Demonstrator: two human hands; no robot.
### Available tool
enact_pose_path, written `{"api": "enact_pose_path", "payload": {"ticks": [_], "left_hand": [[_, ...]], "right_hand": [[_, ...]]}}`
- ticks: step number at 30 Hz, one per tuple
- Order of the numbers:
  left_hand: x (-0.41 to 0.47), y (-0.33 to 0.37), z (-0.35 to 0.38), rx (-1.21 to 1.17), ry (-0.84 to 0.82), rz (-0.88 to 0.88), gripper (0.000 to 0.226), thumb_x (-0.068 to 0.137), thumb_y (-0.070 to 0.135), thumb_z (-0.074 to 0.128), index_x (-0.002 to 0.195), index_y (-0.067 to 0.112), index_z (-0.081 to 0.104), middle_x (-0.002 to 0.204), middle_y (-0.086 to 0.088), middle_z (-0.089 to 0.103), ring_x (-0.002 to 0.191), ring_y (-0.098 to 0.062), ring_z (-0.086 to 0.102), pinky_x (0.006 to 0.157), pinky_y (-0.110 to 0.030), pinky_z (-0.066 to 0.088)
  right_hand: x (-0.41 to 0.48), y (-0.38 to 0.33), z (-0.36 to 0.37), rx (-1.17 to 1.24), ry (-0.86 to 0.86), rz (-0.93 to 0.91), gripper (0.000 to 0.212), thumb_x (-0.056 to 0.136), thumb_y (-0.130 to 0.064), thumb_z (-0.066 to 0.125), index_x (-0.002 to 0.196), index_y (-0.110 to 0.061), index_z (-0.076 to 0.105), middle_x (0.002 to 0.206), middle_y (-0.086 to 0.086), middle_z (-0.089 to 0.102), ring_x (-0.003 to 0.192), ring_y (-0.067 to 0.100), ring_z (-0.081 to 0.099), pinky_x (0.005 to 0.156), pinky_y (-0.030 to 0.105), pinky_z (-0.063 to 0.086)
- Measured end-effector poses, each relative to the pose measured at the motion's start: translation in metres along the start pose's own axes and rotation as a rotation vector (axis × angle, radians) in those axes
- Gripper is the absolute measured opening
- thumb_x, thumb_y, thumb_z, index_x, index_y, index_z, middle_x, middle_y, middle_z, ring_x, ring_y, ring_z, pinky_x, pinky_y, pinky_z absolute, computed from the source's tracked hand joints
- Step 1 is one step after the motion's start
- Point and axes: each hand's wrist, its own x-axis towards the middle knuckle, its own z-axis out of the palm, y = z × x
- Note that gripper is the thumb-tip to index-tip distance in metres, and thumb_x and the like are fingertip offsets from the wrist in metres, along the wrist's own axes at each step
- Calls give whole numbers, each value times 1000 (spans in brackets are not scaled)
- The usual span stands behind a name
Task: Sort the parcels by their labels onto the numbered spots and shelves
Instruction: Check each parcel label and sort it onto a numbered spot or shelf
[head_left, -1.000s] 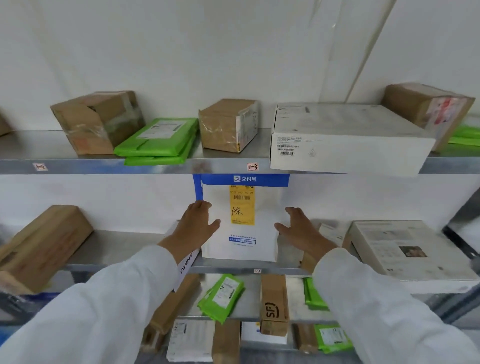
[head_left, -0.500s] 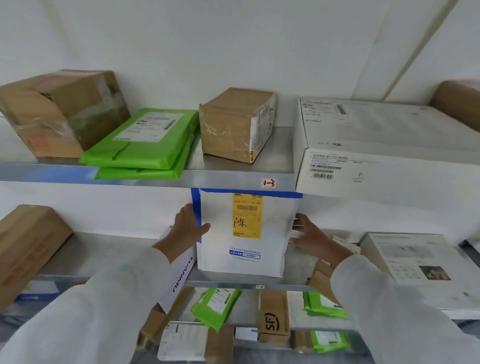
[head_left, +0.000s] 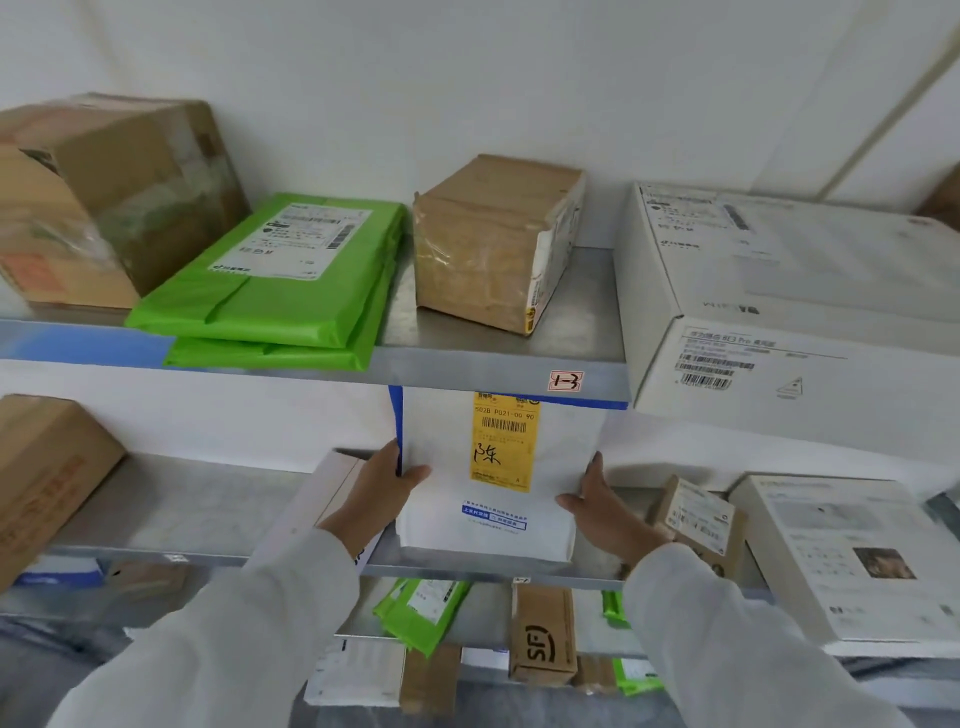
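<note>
A white padded parcel (head_left: 561, 462) with a yellow label and a blue edge stands upright on the middle metal shelf (head_left: 197, 506), its top hidden behind the upper shelf's front edge. My left hand (head_left: 379, 493) grips its left side, thumb across the front. My right hand (head_left: 602, 506) holds its right side with the fingers behind and the thumb in front. A small tag reading 1-3 (head_left: 566, 381) is stuck on the upper shelf edge just above the parcel.
The upper shelf (head_left: 498, 361) carries a brown box (head_left: 104, 197), green mailers (head_left: 280, 275), a taped brown box (head_left: 493, 244) and a big white box (head_left: 789, 306). On the middle shelf are a brown box (head_left: 41, 478), a small carton (head_left: 696, 514) and a flat white box (head_left: 841, 556). Lower shelves hold more parcels.
The view has moved closer and slightly up. Both hands, apart from the parcel's sides a second ago, now hold it, and it stands a little further under the upper shelf.
</note>
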Motion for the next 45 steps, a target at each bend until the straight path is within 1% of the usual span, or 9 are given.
{"api": "enact_pose_path", "payload": {"ticks": [9,12,15,19,22,27,34,39,45], "left_hand": [[-66,8,20,-258,235,-41,20,94,15,57,113,21,58,99,3,68,93,-19,64,80,-34,51],[-94,10,24,-321,275,-62,13,94,14,59,103,23,58,88,9,66,84,-15,62,69,-26,50],[-121,6,27,-385,303,-112,7,91,20,62,98,21,62,91,-1,70,89,-26,66,80,-41,56],[-161,-7,39,-590,348,-221,17,93,15,61,109,18,64,94,2,73,91,-26,68,76,-38,58],[-189,-25,38,-642,383,-293,26,90,18,64,116,21,65,104,-2,73,98,-32,67,85,-51,56],[-234,-41,25,-709,460,-361,22,91,13,64,113,12,64,104,-9,72,95,-33,68,87,-53,55],[-314,-71,-4,-817,551,-375,24,88,16,67,111,11,66,101,-9,73,89,-30,71,80,-46,59],[-425,-115,-27,-862,624,-341,22,89,21,68,111,18,66,100,-2,75,88,-22,73,73,-35,59],[-581,-168,-28,-853,918,-475,25,87,31,70,110,21,65,101,0,75,88,-21,73,81,-42,58]], "right_hand": [[-44,10,1,88,18,-95,39,99,-6,47,121,-24,20,121,0,46,112,16,47,92,31,46],[-56,16,0,191,60,-125,35,97,-3,49,120,-24,31,119,0,53,111,20,52,91,37,48],[-73,31,2,273,83,-159,29,97,-12,53,116,-32,45,115,-3,60,112,23,59,92,45,51],[-94,47,16,278,17,-195,29,98,-30,53,125,-29,45,112,-9,63,102,11,64,84,35,54],[-112,51,28,267,-38,-233,24,97,-26,56,119,-24,47,105,-11,64,91,0,66,68,19,53],[-143,48,52,440,-129,-206,27,90,-21,66,117,-20,61,109,1,72,99,21,70,83,39,57],[-187,42,107,410,-193,-146,42,76,-50,74,114,-36,66,106,-2,74,100,24,70,94,49,52],[-243,15,164,447,-422,-87,37,83,-38,72,118,-31,63,110,3,73,100,29,70,89,50,54],[-348,-3,263,333,-671,-125,30,87,-27,69,117,-24,65,107,4,74,94,24,72,79,40,58]]}}
